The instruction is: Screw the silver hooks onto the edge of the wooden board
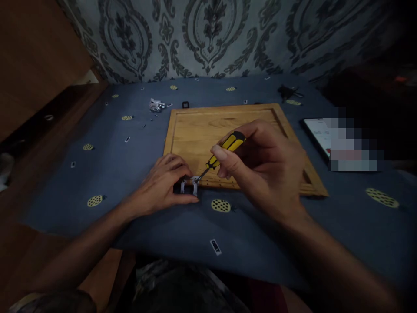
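Note:
My right hand (270, 169) is closed around the yellow and black handle of a screwdriver (230, 143), which slants down to the left. Its tip meets a small silver metal bracket (194, 187) at the near left edge of a wooden board (221, 126). The bracket shows two pale upright arms. With fingers on top and thumb below, my left hand (166, 178) pinches the bracket against that edge. Small dark holes run along the board's near edge. Whether a screw sits under the tip is too small to tell.
The board lies on a blue pineapple-print cloth (107, 174). Beyond it are silver metal parts (157, 105), tiny screw-like pieces (145, 125), a black square piece (185, 104) and a black object (288, 92). A phone (317, 134), partly blurred out, lies at right. Patterned wallpaper rises behind.

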A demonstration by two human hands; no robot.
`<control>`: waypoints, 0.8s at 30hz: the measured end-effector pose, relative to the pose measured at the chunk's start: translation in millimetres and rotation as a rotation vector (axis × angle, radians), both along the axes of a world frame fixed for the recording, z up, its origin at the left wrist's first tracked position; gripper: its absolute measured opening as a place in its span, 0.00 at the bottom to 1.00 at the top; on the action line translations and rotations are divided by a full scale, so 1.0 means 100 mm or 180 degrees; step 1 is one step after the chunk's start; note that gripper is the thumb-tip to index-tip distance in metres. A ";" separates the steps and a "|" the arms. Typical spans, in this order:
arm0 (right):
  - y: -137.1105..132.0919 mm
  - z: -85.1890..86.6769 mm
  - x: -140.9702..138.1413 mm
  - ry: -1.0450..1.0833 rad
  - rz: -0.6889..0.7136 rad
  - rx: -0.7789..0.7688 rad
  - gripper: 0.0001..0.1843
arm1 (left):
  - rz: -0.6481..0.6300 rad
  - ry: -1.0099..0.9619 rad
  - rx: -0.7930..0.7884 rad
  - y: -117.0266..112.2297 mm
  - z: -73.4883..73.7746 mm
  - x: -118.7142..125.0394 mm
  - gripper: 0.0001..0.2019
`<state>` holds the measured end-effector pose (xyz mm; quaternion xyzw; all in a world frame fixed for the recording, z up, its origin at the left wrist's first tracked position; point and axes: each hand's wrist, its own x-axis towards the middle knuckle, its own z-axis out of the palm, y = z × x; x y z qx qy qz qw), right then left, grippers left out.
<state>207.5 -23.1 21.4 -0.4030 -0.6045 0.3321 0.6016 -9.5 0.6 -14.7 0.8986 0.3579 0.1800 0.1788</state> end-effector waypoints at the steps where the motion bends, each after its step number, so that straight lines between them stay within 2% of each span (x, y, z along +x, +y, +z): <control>1: 0.00 0.01 0.00 -0.0020 0.0027 -0.0010 0.19 | 0.0011 0.0015 -0.0015 0.00 0.00 0.00 0.21; 12: 0.08 0.06 0.05 -0.0533 0.0420 0.0140 0.14 | 0.0061 0.0146 -0.0079 0.01 0.01 0.01 0.20; 15: 0.12 0.13 0.09 -0.0662 0.0708 0.0126 0.12 | 0.0023 0.0212 -0.0061 0.02 0.03 0.01 0.18; 20: 0.23 0.31 0.19 -0.0905 0.1592 0.0116 0.12 | 0.0017 0.0212 0.0041 0.01 0.05 0.01 0.17; 24: 0.29 0.40 0.16 -0.0884 0.1762 0.0104 0.04 | 0.0000 0.0197 0.0025 0.01 0.04 0.00 0.18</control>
